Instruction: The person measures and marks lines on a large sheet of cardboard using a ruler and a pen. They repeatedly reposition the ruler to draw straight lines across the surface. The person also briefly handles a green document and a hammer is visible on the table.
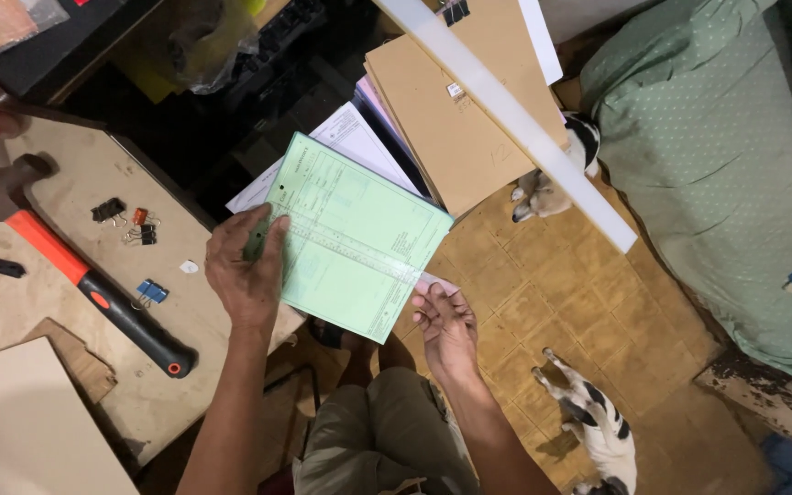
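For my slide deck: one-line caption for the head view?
Left hand and right hand hold a clear ruler across a green form, hammer nearby.

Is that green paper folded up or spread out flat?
Spread flat: the green paper shows its whole printed face, held by the left hand and right hand, with a clear ruler lying across it.

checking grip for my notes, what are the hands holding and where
The left hand presses the green sheet at its left edge; the right hand holds the clear ruler's right end at the sheet's lower right edge.
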